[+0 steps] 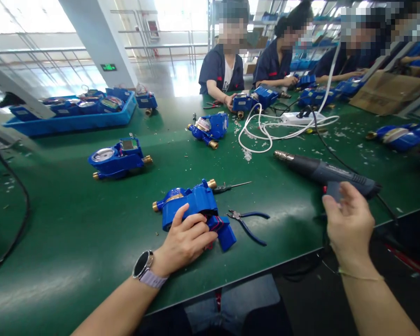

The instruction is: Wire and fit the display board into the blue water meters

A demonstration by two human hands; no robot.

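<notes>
Green table (101, 242): carries the tools and parts; its near edge runs in front of the person's lap.
Wristwatch (143, 266): on the left wrist, above the near edge side.
Left hand (185, 240): clamped on the blue meter (189, 200), thumb against the casing, fingers over the wires (216, 224), apparently to stop it rocking.
Right hand (352, 221): at the handle of the heat gun (322, 170), toward the near edge's right part; thumb and fingers lie about it, but I cannot tell whether they are closed on it.
Blue cap (227, 235): just beside the left fingertips, probably tethered by the wires, which would explain its closeness.
Meter's place: on the table, set in from the middle of the near edge, likely for easy reach.
Meter's long axis: roughly parallel to the near edge; one brass end points left, the other right and slightly farther away.
Pliers (255, 215): right of the meter, handles toward the right, seemingly left within reach.
Screwdriver (224, 188): by the meter's right brass end, tip pointing right.
Heat gun's aim: nozzle toward the far edge and left, away from the person.
White power strip (299, 117): toward the far edge, its cord looped loosely beside it.
Blue tray (91, 122): near the far left corner, grouping more meters.
Co-worker (213, 70): at the far edge, one hand on another meter (243, 103).
</notes>
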